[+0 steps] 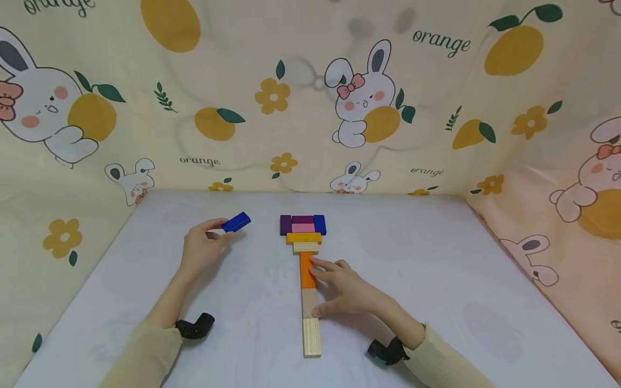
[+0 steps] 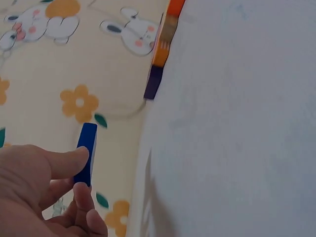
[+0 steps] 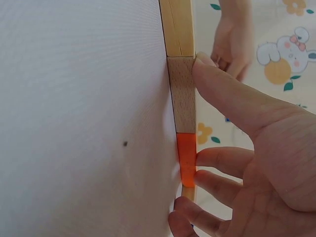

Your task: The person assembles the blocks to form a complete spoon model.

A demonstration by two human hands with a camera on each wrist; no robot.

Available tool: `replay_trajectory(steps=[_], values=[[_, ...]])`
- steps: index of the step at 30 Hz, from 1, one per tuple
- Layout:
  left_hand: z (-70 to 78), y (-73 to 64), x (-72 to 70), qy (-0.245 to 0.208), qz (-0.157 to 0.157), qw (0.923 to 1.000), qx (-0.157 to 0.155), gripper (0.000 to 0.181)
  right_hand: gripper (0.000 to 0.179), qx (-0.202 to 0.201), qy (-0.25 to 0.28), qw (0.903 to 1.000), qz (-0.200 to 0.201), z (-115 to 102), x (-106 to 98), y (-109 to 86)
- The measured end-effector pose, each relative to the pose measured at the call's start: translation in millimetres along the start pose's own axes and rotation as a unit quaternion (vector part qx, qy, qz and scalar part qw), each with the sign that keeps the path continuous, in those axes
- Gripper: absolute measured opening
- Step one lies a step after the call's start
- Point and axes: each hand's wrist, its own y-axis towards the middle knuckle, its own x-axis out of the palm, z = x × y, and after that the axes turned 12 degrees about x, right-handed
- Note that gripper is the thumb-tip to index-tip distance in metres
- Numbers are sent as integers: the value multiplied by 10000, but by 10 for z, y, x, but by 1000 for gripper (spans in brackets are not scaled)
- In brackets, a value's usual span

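Observation:
My left hand (image 1: 204, 247) pinches a blue wooden block (image 1: 236, 222) between thumb and fingers, held above the table to the left of a layout of blocks. Thumb and fingertips of my right hand (image 1: 351, 288) touch the right side of the orange block (image 1: 307, 272) and the plain wood block (image 1: 309, 303) below it. These belong to a straight column that ends in a pale wood block (image 1: 312, 338). At its top lie a short wood block (image 1: 305, 248) and a yellow-orange block (image 1: 303, 238), then purple blocks (image 1: 285, 225), a pink block (image 1: 303, 228) and another blue block (image 1: 319, 224).
The layout lies on a white table surface (image 1: 412, 242). Behind and beside it hangs a cream cloth (image 1: 301, 129) printed with rabbits and oranges. A black wrist mount (image 1: 195, 326) sits on the left wrist, another mount (image 1: 387, 352) on the right.

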Motion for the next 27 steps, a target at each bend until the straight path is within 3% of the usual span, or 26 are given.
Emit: replay_trajectory(steps=[8, 13, 21, 27], values=[[214, 249, 282, -21, -455, 9981, 403, 37, 92, -12, 13, 10000, -33, 8, -6, 0], [309, 409, 450, 70, -792, 9956, 496, 37, 92, -31, -2, 10000, -27, 3, -11, -4], [344, 727, 752, -184, -1248, 9902, 600, 35, 91, -46, -53, 10000, 22, 24, -19, -8], [295, 872, 969, -194, -1539, 9870, 426, 36, 91, -136, -26, 9999, 10, 33, -7, 16]])
